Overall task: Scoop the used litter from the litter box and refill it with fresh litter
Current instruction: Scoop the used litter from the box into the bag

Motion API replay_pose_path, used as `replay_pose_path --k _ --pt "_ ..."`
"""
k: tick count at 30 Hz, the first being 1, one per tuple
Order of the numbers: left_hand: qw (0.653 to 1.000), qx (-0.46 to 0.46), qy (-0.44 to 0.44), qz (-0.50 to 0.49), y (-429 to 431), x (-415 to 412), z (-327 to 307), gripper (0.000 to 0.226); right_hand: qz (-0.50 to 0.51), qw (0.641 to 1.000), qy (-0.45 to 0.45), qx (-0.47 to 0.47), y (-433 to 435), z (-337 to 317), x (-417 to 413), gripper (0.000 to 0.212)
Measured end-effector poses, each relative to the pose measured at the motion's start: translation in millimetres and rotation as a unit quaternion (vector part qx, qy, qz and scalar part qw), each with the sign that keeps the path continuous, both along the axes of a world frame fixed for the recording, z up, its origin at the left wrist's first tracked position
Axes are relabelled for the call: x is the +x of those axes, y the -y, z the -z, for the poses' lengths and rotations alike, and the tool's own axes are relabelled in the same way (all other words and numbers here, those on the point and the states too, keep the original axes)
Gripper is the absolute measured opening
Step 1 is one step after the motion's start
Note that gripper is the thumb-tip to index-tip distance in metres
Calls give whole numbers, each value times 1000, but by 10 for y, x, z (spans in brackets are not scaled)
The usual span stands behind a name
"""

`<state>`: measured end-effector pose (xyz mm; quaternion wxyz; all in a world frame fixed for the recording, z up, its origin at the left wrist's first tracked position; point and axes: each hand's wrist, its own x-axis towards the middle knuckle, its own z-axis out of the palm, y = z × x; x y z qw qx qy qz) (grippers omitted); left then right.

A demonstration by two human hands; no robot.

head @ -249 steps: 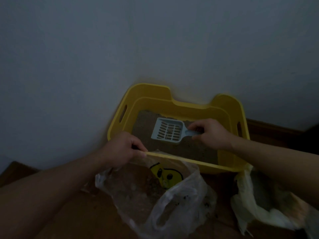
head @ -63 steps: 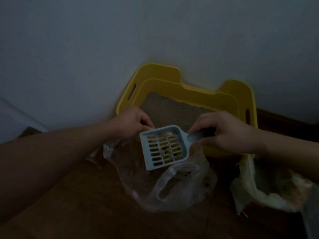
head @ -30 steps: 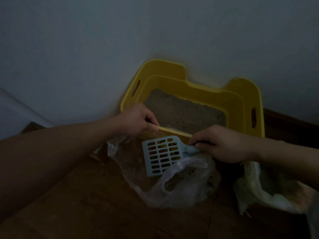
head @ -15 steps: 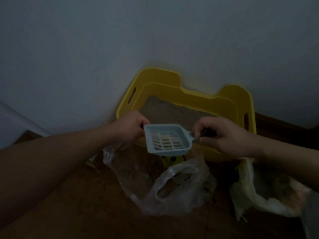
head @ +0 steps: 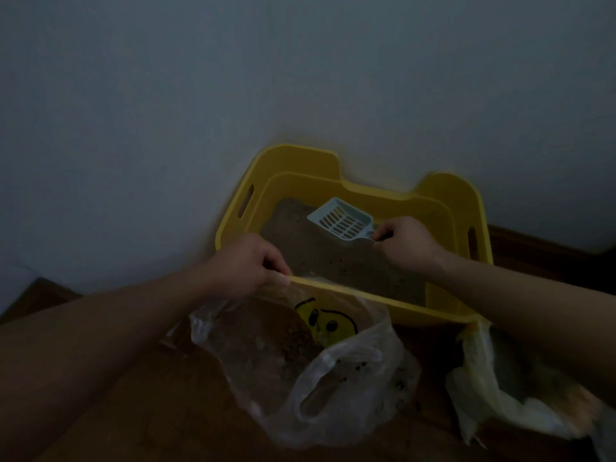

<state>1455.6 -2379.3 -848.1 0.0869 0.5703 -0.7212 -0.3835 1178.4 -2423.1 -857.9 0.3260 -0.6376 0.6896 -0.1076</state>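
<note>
A yellow litter box (head: 463, 208) stands against the wall, holding brown-grey litter (head: 336, 261). My right hand (head: 405, 243) grips the handle of a pale blue slotted scoop (head: 341, 219), whose head sits low over the litter near the box's far side. My left hand (head: 248, 265) pinches the rim of a clear plastic bag (head: 336, 388) against the box's near left edge, holding the bag's mouth wide. The bag lies on the floor in front of the box, with brown used litter inside it. A yellow smiley print on the box front shows through the bag.
A crumpled yellowish-white bag (head: 506, 405) lies on the wooden floor (head: 166, 411) at the right front. A grey wall (head: 233, 95) rises right behind and to the left of the box. The room is dim.
The scoop moved from above the clear bag back over the box rim to the far side of the litter. My left hand kept its hold on the bag's rim.
</note>
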Motion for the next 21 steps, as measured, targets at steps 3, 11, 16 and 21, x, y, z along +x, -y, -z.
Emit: replay_pose_path --k 3,11,16,21 --pt "1000 2 -6 -12 -8 10 23 13 14 1000 -6 21 101 151 179 11" --pt "1000 -5 -9 -6 -18 25 35 7 20 999 28 42 270 381 577 10" --pt "1000 -1 -18 -10 -10 39 72 10 28 996 75 42 323 448 786 22" --pt "1000 -2 -13 -23 -17 34 75 9 -38 989 90 114 304 461 985 54"
